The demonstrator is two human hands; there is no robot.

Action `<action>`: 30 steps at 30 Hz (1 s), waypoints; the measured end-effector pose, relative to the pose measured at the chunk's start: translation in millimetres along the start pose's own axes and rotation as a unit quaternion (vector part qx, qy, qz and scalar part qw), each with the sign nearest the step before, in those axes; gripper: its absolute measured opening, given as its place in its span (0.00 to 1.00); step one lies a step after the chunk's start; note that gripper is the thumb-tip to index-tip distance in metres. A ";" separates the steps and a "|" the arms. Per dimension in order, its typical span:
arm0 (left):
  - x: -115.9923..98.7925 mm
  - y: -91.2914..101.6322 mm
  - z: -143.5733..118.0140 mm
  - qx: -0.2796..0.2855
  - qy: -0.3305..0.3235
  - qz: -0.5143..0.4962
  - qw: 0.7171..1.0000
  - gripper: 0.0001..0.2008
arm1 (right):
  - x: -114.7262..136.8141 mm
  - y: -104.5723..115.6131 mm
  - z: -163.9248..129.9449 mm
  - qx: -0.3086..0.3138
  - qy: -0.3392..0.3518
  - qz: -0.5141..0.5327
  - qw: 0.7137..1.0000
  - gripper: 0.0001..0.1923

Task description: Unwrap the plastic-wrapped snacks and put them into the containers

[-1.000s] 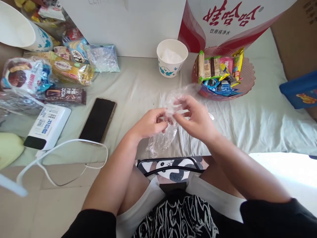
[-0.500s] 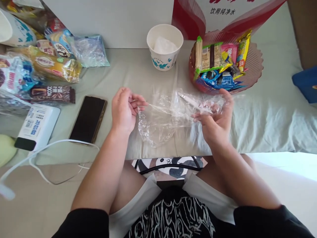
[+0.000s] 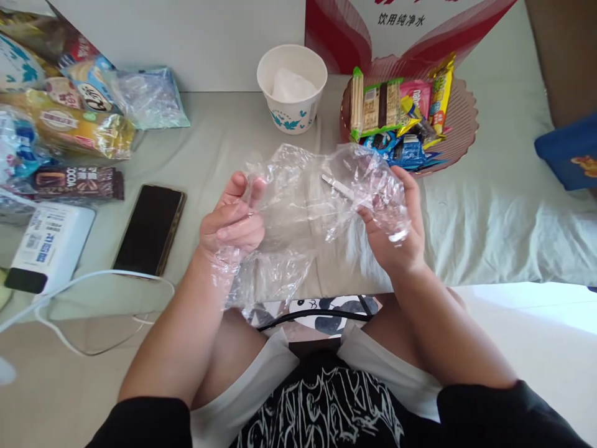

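The left hand (image 3: 232, 219) is curled shut, its fingers pinching one edge of a thin, crinkled, clear plastic bag (image 3: 298, 211), whose loose film drapes over the wrist below. The right hand (image 3: 396, 230) grips the opposite edge of the same bag, fingers folded around the bunched plastic, so the bag hangs stretched between the two hands just above the pale green cloth-covered table (image 3: 489, 211). Behind the bag stands a white paper cup with a blue leaf pattern (image 3: 292, 88), with something white inside. To the right of the cup, a pink scalloped plastic basket (image 3: 459, 118) holds wrapped snacks. To the left of the cup lies a clear bluish plastic pouch (image 3: 148, 96), and beyond it a heap of snack packets (image 3: 69, 124). Nearer the person than that heap, left of the bag, a black smartphone (image 3: 149, 228) lies flat beside a white power bank (image 3: 44, 246) with a white cable (image 3: 84, 289).
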State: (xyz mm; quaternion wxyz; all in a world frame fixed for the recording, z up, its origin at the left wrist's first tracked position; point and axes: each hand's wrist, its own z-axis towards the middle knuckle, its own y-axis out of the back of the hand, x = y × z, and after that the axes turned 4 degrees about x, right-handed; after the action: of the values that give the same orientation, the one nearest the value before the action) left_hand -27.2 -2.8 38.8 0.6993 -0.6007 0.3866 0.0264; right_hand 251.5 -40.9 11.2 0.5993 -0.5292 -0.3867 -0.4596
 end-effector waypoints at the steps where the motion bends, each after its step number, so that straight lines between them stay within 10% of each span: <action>1: 2.3 0.8 -0.8 -0.017 -0.006 -0.017 1.000 0.17 | -4.0 -1.3 1.6 0.009 -0.003 -0.013 1.000 0.33; 5: 11.4 -2.6 -3.5 -0.142 -0.022 0.026 0.989 0.19 | -12.8 -7.8 7.7 0.075 -0.034 -0.048 0.995 0.42; 9: 3.6 -5.5 -3.5 -0.189 -0.032 0.158 0.969 0.17 | -5.2 -13.6 8.3 0.134 -0.135 -0.046 0.981 0.25; 18: -16.6 5.1 2.0 -0.267 -0.014 0.312 0.912 0.36 | 9.9 -4.7 11.4 -0.102 -0.097 -0.040 0.989 0.19; 24: -17.7 16.4 1.9 -0.273 -0.108 0.279 0.914 0.40 | 11.2 2.3 13.7 -0.135 -0.058 -0.095 0.985 0.20; 30: -16.0 12.0 -1.1 -0.235 -0.015 0.324 0.916 0.25 | 11.3 5.4 17.3 -0.153 -0.052 -0.083 0.983 0.20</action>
State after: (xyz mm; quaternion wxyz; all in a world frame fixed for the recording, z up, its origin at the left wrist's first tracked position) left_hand -45.0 6.5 38.2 0.4969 -0.5894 0.5318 0.3505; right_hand 260.2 -25.3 22.9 0.4501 -0.6041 -0.3852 -0.5331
